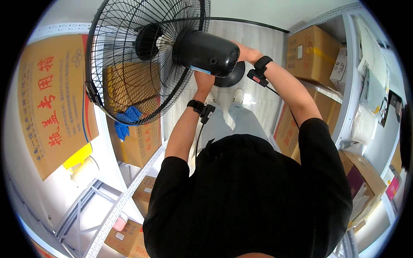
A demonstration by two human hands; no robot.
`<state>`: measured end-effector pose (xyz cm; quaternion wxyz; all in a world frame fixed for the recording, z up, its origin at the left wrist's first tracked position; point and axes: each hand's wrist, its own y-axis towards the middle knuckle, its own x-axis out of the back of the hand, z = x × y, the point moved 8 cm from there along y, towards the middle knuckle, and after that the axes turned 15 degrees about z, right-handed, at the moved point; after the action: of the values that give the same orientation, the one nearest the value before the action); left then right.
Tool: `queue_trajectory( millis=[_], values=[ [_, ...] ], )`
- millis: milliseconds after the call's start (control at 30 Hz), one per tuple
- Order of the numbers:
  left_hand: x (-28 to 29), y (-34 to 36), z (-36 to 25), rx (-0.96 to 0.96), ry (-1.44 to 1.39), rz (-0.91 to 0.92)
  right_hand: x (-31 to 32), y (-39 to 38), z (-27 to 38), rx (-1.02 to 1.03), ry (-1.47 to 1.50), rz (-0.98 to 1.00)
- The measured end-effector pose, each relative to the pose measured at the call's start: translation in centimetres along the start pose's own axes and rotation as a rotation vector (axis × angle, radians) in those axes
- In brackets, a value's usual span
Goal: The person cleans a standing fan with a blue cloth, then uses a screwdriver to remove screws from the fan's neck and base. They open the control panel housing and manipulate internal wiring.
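Observation:
A black fan [202, 51] with a large wire cage [120, 73] fills the upper left, with a round black base [232, 75] on the floor. My left hand [204, 78] is raised beneath the motor housing, which hides its fingers. My right hand [243, 51] reaches round the housing's right end, its fingers also hidden behind it. I cannot tell exactly what either hand grips.
Metal shelving [112, 219] runs along both sides, holding cardboard boxes [314, 56]. Blue gloves [122, 131] hang beside the cage. My legs and shoes stand on the pale tiled floor [262, 107]. A dark cable or rail [254, 22] crosses the far end.

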<state>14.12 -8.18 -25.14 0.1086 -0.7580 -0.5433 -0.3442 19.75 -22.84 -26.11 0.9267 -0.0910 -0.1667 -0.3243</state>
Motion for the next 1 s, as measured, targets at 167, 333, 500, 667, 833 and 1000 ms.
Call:
queue_trajectory(
  millis=[167, 333, 500, 667, 833, 1000],
  values=[
    [0.6, -1.2, 0.2, -0.044, 0.048, 0.035, 0.0, -2.0, 5.5, -0.034, -0.084, -0.109],
    [0.5, -0.2, -1.4, -0.022, -0.134, 0.173, -2.4, -5.0, 2.9, 0.064, 0.100, -0.309],
    [-2.3, -0.2, 0.4, 0.046, -0.133, 0.473, -4.9, -8.4, 4.5, -0.013, 0.004, -0.527],
    [-2.0, 0.9, -0.8, -0.197, -0.255, 0.514, -8.5, -9.7, 2.2, -0.085, -0.148, -0.625],
    [-3.4, 0.2, -0.1, -0.229, -0.530, 0.704, -11.6, -11.3, 1.2, -0.175, -0.213, -0.782],
    [-4.2, -1.7, -2.7, -0.252, -0.370, 0.937, -14.6, -14.1, 1.8, -0.241, 0.038, -0.913]
  ],
)
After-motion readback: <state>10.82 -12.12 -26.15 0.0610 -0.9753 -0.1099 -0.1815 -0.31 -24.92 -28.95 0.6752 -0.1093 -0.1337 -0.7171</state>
